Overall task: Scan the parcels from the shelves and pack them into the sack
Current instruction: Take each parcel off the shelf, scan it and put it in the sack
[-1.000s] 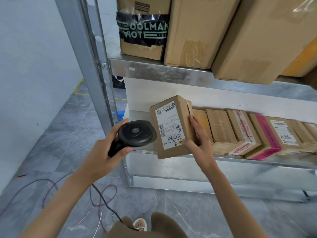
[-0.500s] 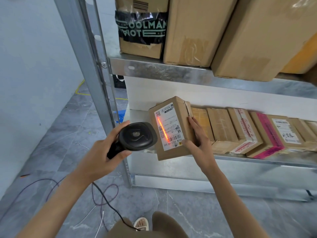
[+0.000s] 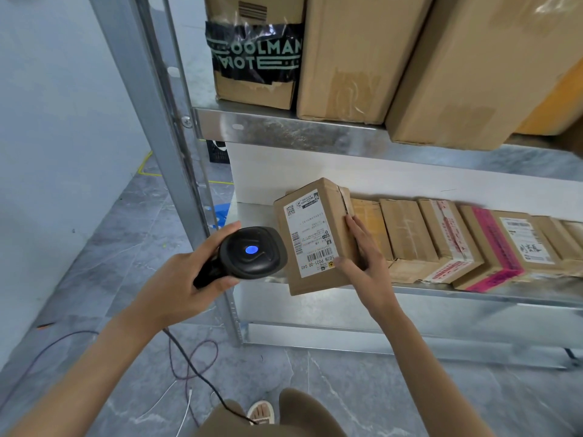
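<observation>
Your left hand (image 3: 186,279) grips the black barcode scanner (image 3: 252,255) by its handle, head aimed at the white shipping label (image 3: 310,234) on the small cardboard parcel (image 3: 315,238); a blue lamp glows on the scanner's top. Your right hand (image 3: 367,263) holds that parcel at its right side, fingers laid up the side face and thumb pinching the label face near the barcode. The parcel stands tilted at the left end of the lower shelf (image 3: 441,293), pulled forward of the row of small parcels (image 3: 457,244) beside it. Judgement: this parcel is at the scan step, the blue lamp suggesting a read, though that is unconfirmed. Left to do: pack it, then the row. The sack is not in view, so the packed count cannot be told. Large cartons (image 3: 350,55) sit on the upper shelf.
</observation>
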{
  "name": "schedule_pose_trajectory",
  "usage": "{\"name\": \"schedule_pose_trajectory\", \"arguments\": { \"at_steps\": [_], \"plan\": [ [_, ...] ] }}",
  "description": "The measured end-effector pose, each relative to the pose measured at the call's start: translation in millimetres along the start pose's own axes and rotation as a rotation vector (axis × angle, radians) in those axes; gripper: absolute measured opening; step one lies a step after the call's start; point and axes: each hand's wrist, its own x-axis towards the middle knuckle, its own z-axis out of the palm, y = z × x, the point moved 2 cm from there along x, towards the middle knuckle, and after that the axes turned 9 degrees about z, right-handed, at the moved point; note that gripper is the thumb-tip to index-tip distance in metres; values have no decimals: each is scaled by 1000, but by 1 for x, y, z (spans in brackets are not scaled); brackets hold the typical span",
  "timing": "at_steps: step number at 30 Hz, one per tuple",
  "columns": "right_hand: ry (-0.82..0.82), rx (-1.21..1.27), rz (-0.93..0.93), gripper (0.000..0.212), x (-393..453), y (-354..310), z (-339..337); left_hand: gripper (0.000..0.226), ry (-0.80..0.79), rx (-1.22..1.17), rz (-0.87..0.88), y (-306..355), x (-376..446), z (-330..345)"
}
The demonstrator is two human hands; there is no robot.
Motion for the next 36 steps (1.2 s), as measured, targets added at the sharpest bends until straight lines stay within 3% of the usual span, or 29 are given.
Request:
{"name": "schedule_pose_trajectory", "arguments": {
  "at_steps": [9, 18, 27, 36],
  "plan": [
    [-3, 32, -2, 77, -1, 3, -3, 69, -1, 33, 42, -3, 6, 2],
    [117, 105, -56, 76, -22, -4, -33, 62, 165, -215, 5, 14, 28, 34],
    [385, 20, -121, 79, -82, 0, -129, 60, 130, -469, 115, 92, 85, 114],
    [772, -9, 25, 82, -174, 51, -252, 65, -132, -638, 162, 204, 123, 243]
  ]
}}
